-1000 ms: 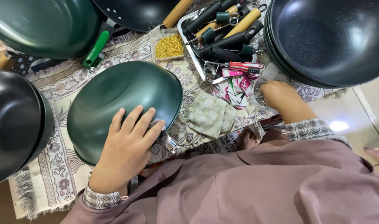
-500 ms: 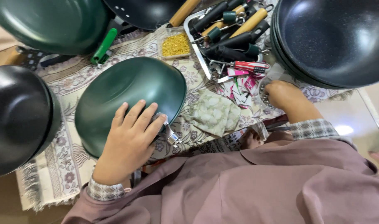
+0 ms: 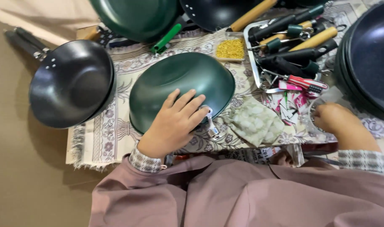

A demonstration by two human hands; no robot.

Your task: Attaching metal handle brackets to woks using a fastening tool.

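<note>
Head view. The green wok (image 3: 181,86) lies upside down on the patterned cloth (image 3: 112,134), near frame centre. Its outer shell is dark green, smooth and glossy, with a flatter base zone at the crown. A metal handle bracket (image 3: 211,128) projects from its rim at 5 o'clock.

The left hand (image 3: 173,124) lies flat on the wok shell at the 6 o'clock side, fingers spread and extended toward 1 o'clock, pressing rather than gripping; the fingertips reach just beside the bracket. The right hand (image 3: 333,117) rests at 3 o'clock of the wok, well apart from it, loosely curled at a small round container (image 3: 313,114); whether it grasps the container cannot be told.

Packages and labels: a heap of small pink-and-white paper labels (image 3: 288,103) lies between the wok and the right hand. A clear square box of yellow granules (image 3: 230,49) sits at 1 o'clock of the wok. A folded pale green printed cloth (image 3: 254,122) lies at 4 o'clock, just beside the bracket.

Surroundings: a metal tray (image 3: 251,54) at 2 o'clock holds black, wooden and green-tipped handles. A black wok (image 3: 70,84) sits at 9 o'clock, a second green wok (image 3: 135,17) at 11 o'clock, and stacked dark woks (image 3: 368,54) at 3 o'clock.
</note>
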